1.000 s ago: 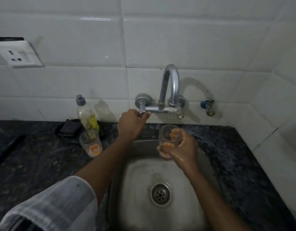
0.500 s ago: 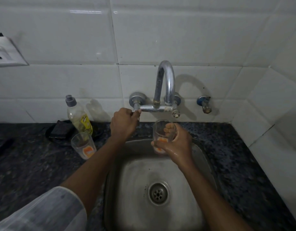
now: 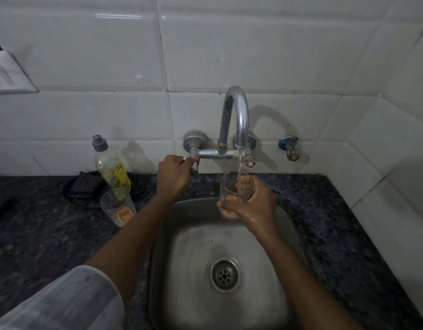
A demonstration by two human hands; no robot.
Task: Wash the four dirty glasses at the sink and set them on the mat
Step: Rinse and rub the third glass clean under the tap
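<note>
The person's left arm wears a loose, pale, faintly striped sleeve (image 3: 62, 303) pushed up near the elbow. Both forearms are bare, and the right hand (image 3: 255, 206) glistens wet.

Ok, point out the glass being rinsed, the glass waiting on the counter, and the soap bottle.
Glass being rinsed (image 3: 230, 186), head view, on its clear upper wall.
Glass waiting on the counter (image 3: 118, 207), head view, on its side wall above the orange print.
Soap bottle (image 3: 111, 166), head view, on its body.
</note>
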